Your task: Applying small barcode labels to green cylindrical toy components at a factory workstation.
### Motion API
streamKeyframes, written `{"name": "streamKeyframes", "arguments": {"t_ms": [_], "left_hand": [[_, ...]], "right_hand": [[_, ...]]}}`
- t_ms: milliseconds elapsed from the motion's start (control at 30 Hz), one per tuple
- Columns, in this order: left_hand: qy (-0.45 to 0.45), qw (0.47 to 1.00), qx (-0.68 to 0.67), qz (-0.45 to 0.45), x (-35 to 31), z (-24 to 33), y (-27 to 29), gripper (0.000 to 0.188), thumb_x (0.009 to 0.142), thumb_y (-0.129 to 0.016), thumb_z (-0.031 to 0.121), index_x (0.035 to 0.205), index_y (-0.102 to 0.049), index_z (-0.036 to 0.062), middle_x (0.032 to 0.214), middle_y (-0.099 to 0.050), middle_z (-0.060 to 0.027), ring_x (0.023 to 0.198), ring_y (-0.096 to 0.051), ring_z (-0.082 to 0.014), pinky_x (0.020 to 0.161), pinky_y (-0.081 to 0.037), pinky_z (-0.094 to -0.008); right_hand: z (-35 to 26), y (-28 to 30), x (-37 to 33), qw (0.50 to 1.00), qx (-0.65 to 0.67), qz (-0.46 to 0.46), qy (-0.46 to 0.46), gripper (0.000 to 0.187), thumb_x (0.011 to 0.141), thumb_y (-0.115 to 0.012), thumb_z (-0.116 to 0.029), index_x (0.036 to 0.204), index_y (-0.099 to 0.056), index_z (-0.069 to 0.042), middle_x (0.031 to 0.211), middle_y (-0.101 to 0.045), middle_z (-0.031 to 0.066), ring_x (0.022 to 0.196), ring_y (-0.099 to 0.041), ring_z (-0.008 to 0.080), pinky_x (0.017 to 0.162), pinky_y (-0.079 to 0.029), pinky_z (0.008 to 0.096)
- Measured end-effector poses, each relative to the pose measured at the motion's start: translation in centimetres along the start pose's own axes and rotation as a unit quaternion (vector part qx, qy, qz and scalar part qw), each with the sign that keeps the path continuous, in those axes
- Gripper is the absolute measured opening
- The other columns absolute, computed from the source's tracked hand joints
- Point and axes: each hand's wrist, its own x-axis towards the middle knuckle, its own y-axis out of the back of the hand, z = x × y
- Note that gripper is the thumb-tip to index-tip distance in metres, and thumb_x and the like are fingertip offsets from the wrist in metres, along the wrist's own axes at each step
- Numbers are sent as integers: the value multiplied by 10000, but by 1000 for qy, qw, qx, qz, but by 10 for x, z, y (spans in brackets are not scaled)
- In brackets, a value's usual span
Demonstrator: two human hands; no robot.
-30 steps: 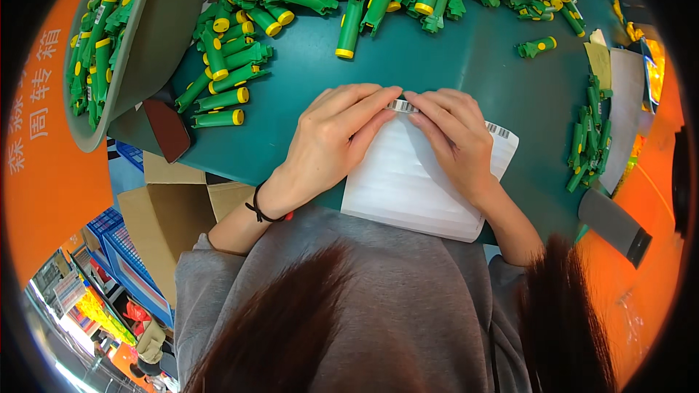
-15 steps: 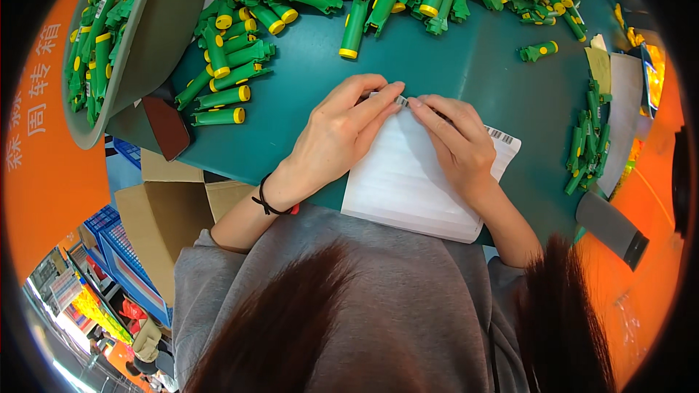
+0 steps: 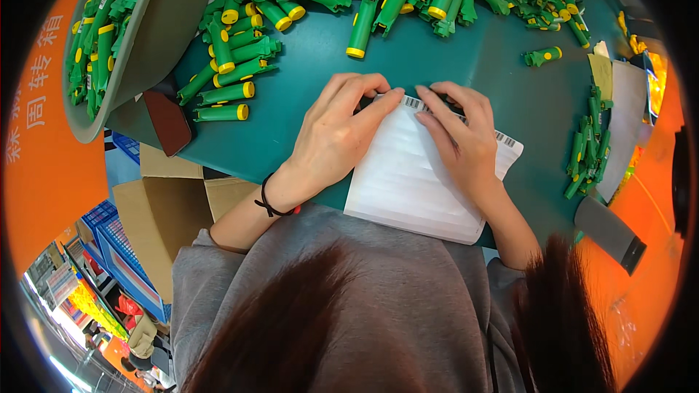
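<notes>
A white sheet of barcode labels (image 3: pixel 408 182) lies on the green table in front of me, with a row of small barcodes along its far edge. My left hand (image 3: pixel 338 127) is closed at the far left corner of the sheet, its thumb pressed near the barcodes. On the other side, my right hand (image 3: pixel 462 135) bends its fingers over the same far edge, with the thumb tucked underneath. Between the two hands a few barcodes (image 3: pixel 412 102) show. Something dark peeks out by the fingers of each hand; I cannot tell what it is.
Many green tubes with yellow ends (image 3: pixel 393 4) pile up at the table's far side. A grey bin (image 3: pixel 156 44) at the left holds more. Several green pieces (image 3: pixel 588 145) lie at the right, beside a grey cylinder (image 3: pixel 610 233). An open cardboard box (image 3: pixel 171 207) stands lower left.
My fingertips have drawn apart along the sheet's far edge, uncovering more barcodes between them. My right fingers are more bent. The whole view has shifted slightly.
</notes>
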Motion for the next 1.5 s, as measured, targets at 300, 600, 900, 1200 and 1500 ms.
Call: {"name": "streamKeyframes", "arguments": {"t_ms": [300,600,900,1200,1500], "left_hand": [[-8,1000,2,6,5,0,2,321,738,-719,-81,1033,-733,45,1079,-637,-89,939,-623,-263,746,-558,-346],[-5,999,37,-7,10,4,3,275,760,-737,-75,1011,-724,36,985,-643,-77,930,-629,-263,693,-534,-331],[96,995,-31,-3,16,8,5,177,803,-771,0,972,-727,28,981,-647,-78,840,-638,-237,682,-532,-328],[1,999,30,12,13,-1,5,175,803,-767,-2,961,-694,14,1013,-647,-65,832,-638,-226,678,-530,-329],[189,956,-220,41,19,5,24,102,888,-731,36,975,-683,17,1069,-659,-74,871,-632,-140,706,-496,-259]], "right_hand": [[10,15,5,978,168,-60,-110,275,843,-748,-14,1111,-756,-79,1159,-650,75,1056,-598,220,857,-517,313],[143,145,48,984,-166,-23,-58,321,870,-700,-37,1186,-687,-95,1353,-572,94,1282,-515,276,1104,-399,394],[140,122,28,993,-84,-40,-74,270,875,-735,-27,1143,-705,-47,1184,-641,89,1133,-602,204,957,-490,308],[42,84,8,971,168,62,-156,252,963,-619,10,1211,-650,40,1158,-636,106,980,-632,159,870,-509,262],[0,55,-2,717,574,-28,-395,249,1021,-575,-118,1235,-618,3,1215,-625,164,888,-641,137,805,-546,248]]}}
